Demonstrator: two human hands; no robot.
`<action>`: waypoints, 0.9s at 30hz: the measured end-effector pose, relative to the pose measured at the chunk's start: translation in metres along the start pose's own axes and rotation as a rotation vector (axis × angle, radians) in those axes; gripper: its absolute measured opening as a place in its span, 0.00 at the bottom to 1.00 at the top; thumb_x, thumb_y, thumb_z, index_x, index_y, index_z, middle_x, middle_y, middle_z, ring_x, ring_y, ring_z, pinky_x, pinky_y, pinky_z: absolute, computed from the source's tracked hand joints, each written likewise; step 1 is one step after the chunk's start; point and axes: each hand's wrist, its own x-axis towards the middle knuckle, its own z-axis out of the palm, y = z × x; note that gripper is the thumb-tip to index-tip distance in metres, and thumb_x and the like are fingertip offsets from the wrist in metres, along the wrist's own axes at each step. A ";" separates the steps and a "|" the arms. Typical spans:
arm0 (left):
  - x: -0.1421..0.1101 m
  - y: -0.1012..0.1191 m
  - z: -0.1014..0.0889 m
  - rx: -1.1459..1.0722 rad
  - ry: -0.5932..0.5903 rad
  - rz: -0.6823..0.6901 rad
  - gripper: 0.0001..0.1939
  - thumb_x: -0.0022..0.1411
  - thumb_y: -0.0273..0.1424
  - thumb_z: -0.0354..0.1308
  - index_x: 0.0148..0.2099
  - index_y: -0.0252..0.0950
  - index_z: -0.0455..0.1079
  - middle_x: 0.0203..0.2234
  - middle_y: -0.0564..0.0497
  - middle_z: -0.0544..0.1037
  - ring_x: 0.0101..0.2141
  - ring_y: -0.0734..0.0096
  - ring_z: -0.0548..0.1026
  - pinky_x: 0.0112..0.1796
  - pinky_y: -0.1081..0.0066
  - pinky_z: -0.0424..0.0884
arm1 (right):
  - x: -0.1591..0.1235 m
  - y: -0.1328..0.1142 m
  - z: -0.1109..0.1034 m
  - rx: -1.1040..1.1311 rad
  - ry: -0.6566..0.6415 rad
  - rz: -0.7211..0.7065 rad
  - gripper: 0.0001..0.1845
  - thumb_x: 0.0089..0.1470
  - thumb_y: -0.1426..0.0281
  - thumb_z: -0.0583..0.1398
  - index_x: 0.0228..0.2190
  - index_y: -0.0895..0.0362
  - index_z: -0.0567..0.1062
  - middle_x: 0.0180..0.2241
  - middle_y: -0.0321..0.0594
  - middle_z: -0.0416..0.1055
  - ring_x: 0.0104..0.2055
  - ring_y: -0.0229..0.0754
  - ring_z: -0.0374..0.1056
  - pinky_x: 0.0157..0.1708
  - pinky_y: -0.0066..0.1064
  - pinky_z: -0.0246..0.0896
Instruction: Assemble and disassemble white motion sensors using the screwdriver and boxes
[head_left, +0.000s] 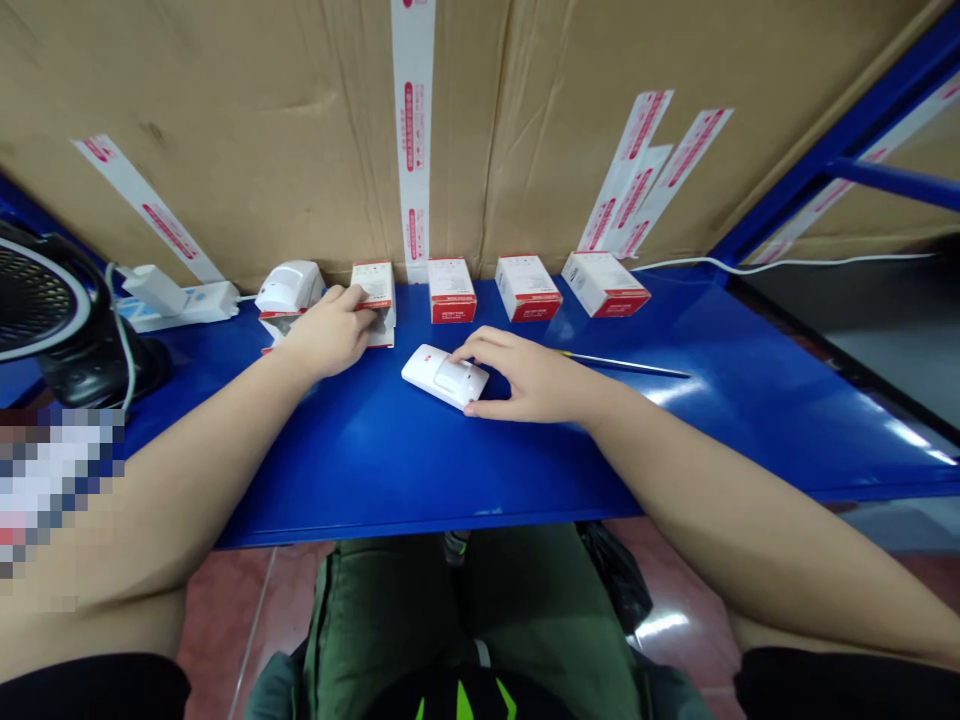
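My left hand (334, 330) has its fingers curled over the front of a small red-and-white cardboard box (373, 275), whose near end looks open. To its left, a white motion detector (289, 287) rests on another red-and-white box (281, 325), partly hidden by my wrist. My right hand (525, 375) grips a second white motion detector (435, 372) that lies flat on the blue table (390, 450), thumb on its near edge and fingers on top. A thin screwdriver (626, 364) lies behind my right wrist, its handle end hidden.
Three more red-and-white boxes, a left one (452, 290), a middle one (529, 287) and a right one (606, 283), stand along the cardboard backing (300, 150). On the left are a black fan (82, 330) and a white power strip (202, 303). A blue frame bar (795, 140) slants at right.
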 end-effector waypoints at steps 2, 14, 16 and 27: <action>-0.001 -0.006 0.001 -0.006 -0.001 0.031 0.28 0.68 0.28 0.53 0.65 0.33 0.83 0.63 0.30 0.78 0.61 0.35 0.77 0.67 0.39 0.74 | -0.002 -0.001 0.001 -0.013 0.002 0.005 0.33 0.60 0.58 0.73 0.63 0.54 0.77 0.60 0.52 0.76 0.61 0.55 0.76 0.62 0.47 0.74; -0.006 -0.031 -0.012 -0.063 -0.077 0.081 0.30 0.73 0.29 0.52 0.74 0.32 0.69 0.61 0.34 0.83 0.59 0.45 0.84 0.61 0.49 0.82 | -0.003 -0.004 0.006 -0.067 -0.007 0.034 0.30 0.62 0.59 0.71 0.60 0.58 0.77 0.59 0.54 0.76 0.54 0.55 0.78 0.56 0.47 0.77; -0.004 -0.029 -0.010 -0.033 -0.048 0.067 0.28 0.73 0.30 0.54 0.72 0.32 0.71 0.59 0.33 0.83 0.58 0.43 0.84 0.60 0.48 0.81 | -0.003 -0.005 0.006 -0.067 0.001 0.029 0.29 0.62 0.60 0.71 0.59 0.58 0.78 0.58 0.53 0.76 0.53 0.55 0.78 0.56 0.47 0.77; 0.008 -0.013 0.008 -0.020 0.183 0.016 0.16 0.69 0.28 0.55 0.54 0.31 0.79 0.47 0.32 0.84 0.53 0.36 0.83 0.55 0.43 0.80 | 0.000 -0.010 0.013 -0.058 0.035 0.018 0.28 0.63 0.57 0.69 0.59 0.56 0.77 0.58 0.52 0.75 0.55 0.57 0.77 0.59 0.50 0.76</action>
